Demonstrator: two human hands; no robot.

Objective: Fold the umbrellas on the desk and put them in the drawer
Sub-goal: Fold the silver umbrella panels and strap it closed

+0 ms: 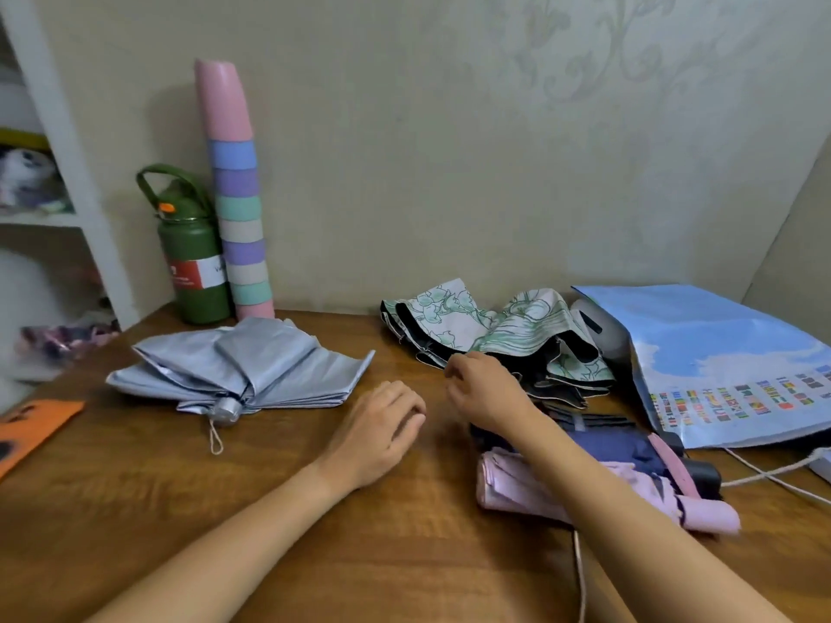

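Writing: green flask (194, 263) carries a red and white label, its letters too blurred to read; blue bag (728, 366) shows rows of small flags, no legible words
Left hand (382, 427): palm down on the wooden desk (135, 487), fingers loosely curled, gripping nothing; forearm runs in from the lower left
Right hand (485, 388): raised just beside the left hand, fingers bent with thumb and forefinger near each other at the edge of the floral umbrella (494, 335); whether they pinch the fabric I cannot tell
Silver umbrella (243, 370): left of the left hand, collapsed but loose, handle and cord toward the person
Floral umbrella: just beyond the right hand, canopy rumpled
Navy umbrella (620, 447): under the right forearm, folded
Pink umbrella (530, 487): nearest the person, touching the navy one
Behind the silver umbrella: stacked pastel cups (238, 209) beside the flask
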